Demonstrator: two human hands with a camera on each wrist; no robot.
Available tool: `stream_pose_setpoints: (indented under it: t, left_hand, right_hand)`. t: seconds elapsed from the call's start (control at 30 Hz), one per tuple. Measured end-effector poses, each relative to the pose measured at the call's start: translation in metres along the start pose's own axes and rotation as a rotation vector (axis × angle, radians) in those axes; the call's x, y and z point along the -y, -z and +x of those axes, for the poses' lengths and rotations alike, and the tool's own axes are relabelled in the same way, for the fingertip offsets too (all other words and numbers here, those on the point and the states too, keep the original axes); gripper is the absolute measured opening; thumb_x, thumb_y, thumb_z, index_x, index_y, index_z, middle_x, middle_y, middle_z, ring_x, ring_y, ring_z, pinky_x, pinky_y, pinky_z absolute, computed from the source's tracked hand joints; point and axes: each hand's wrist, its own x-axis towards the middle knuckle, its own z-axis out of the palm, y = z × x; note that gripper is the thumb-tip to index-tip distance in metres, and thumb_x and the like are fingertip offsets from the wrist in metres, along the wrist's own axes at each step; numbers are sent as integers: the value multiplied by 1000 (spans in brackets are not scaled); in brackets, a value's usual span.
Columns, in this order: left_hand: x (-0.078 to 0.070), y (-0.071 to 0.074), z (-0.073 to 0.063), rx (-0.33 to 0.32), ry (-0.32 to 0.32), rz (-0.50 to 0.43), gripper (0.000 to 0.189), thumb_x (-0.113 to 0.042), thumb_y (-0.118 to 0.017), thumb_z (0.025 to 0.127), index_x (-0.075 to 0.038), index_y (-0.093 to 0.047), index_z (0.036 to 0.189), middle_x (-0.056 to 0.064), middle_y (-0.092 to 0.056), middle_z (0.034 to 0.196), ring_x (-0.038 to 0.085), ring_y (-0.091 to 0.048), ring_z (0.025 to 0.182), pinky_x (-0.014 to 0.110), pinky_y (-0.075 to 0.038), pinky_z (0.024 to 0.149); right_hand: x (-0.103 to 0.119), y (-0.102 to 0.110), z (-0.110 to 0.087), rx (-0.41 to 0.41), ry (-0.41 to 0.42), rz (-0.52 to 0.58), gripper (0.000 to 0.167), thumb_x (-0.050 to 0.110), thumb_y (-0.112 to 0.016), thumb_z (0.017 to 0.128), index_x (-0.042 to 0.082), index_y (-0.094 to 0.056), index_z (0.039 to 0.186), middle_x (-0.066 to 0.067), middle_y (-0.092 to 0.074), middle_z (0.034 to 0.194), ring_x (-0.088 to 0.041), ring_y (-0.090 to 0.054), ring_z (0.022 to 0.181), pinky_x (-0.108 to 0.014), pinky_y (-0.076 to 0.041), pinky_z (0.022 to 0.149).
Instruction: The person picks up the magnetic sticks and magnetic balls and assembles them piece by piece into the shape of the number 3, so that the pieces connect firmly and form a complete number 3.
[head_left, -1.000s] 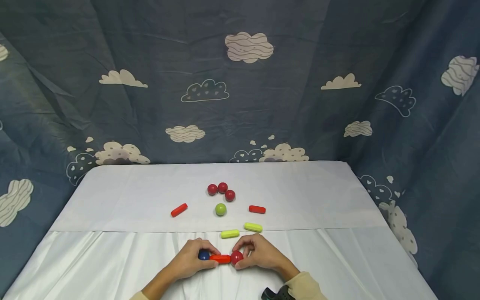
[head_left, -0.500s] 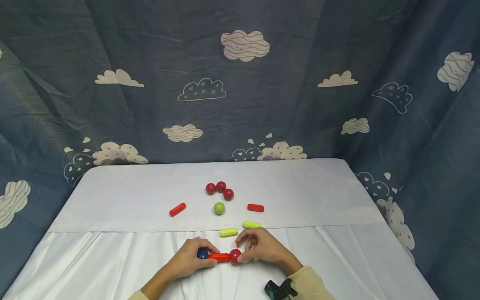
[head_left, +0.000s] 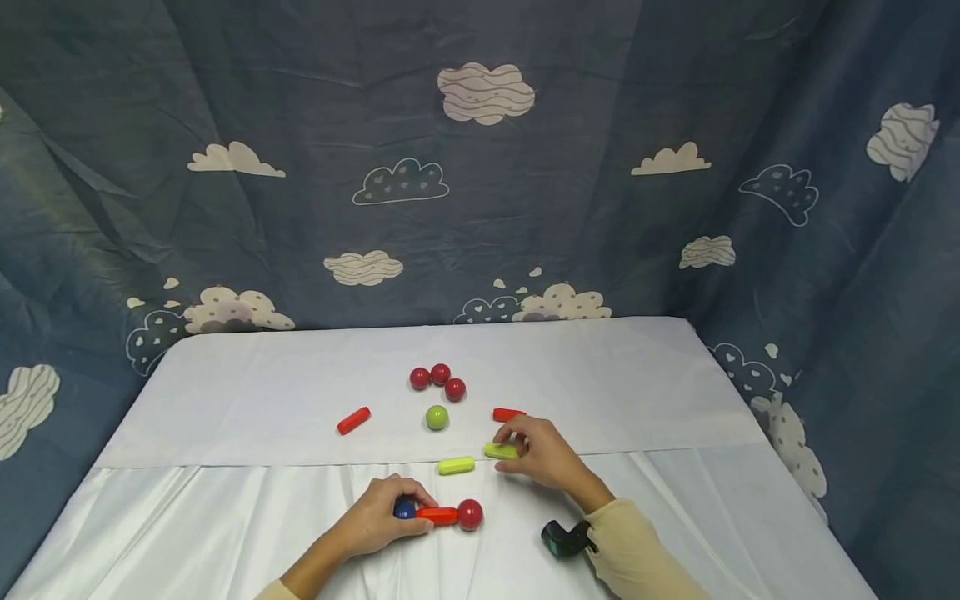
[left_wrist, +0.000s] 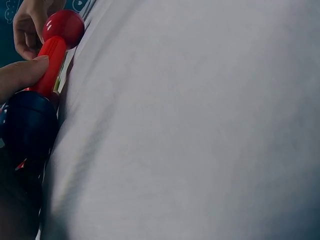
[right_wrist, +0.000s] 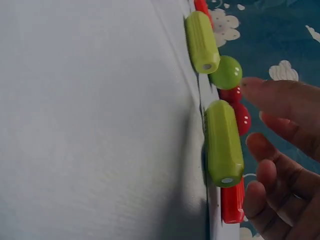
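Observation:
My left hand [head_left: 378,518] grips a red rod [head_left: 441,516], with the thumb along it and the fingers curled over a blue ball [head_left: 404,508] at its left end. A red ball [head_left: 470,515] sits against the rod's right end; the left wrist view shows all three in one line. My right hand [head_left: 551,457] reaches over a yellow-green rod [right_wrist: 223,145], which lies on the white cloth. In the right wrist view, thumb and fingers are spread beside that rod, apart from it. A second yellow-green rod [head_left: 456,465] lies to its left.
Farther back on the white-covered table [head_left: 247,392] lie a green ball [head_left: 437,417], a cluster of red balls [head_left: 440,373] and a red rod [head_left: 353,420] at left. Another red rod [head_left: 507,413] is partly behind my right hand. A cloud-patterned curtain [head_left: 315,217] hangs behind.
My right hand has let go of the red ball and moved up and right to the yellow-green rod. The left hand keeps its grip, and the red ball stays at the red rod's end.

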Motion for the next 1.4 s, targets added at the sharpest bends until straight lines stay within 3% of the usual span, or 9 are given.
stream_pose_setpoints:
  t: [0.23,0.4,0.77,0.93,1.07,1.27,1.4]
  left_hand:
    - [1,1,-1,7,-5,7,14,-30,-76,82,-27,-70,95,-12,-61,96,17,-48,94,44,-36,87]
    - [-1,0,-1,3,13,6,15,-32,-76,82,-29,-69,95,-12,-60,98,18,-46,97,46,-35,87]
    - [-4,0,-2,3,27,12,16,-33,-77,81,-29,-69,95,-9,-60,100,20,-44,98,45,-35,85]
    - [-3,0,-1,5,22,16,15,-33,-77,81,-29,-69,94,-11,-61,99,19,-45,97,45,-34,85]
    - [-2,0,-1,9,27,14,15,-33,-77,81,-29,-69,94,-11,-61,98,19,-45,96,45,-35,85]
    - [-2,0,-1,9,30,15,16,-33,-76,81,-29,-69,94,-11,-61,98,18,-45,96,45,-34,86]
    - [-2,0,0,15,27,12,15,-33,-76,82,-29,-69,94,-12,-61,97,18,-45,96,45,-34,85]
  right_hand:
    - [2,-3,11,67,-4,-116,30,10,-85,71,14,-69,96,7,-58,85,-12,-49,77,-27,-44,70]
    - [4,-4,16,130,-12,-132,28,6,-83,72,11,-69,97,6,-61,83,-12,-53,78,-32,-48,75]
    - [5,-8,19,158,-45,-178,29,8,-79,77,12,-70,104,6,-56,80,-13,-50,76,-28,-46,70]
    - [4,-9,16,143,-51,-80,26,6,-77,76,9,-69,100,4,-56,79,-14,-50,73,-26,-45,63]
    - [6,-11,12,129,-70,59,23,1,-74,75,7,-64,95,1,-56,80,-14,-51,70,-24,-46,58]
    - [11,-17,5,149,-183,291,22,0,-69,77,4,-65,98,-4,-56,85,-14,-55,67,-28,-51,55]
    - [13,-23,3,146,-208,371,23,1,-66,78,3,-66,101,-6,-57,88,-15,-56,71,-29,-52,59]
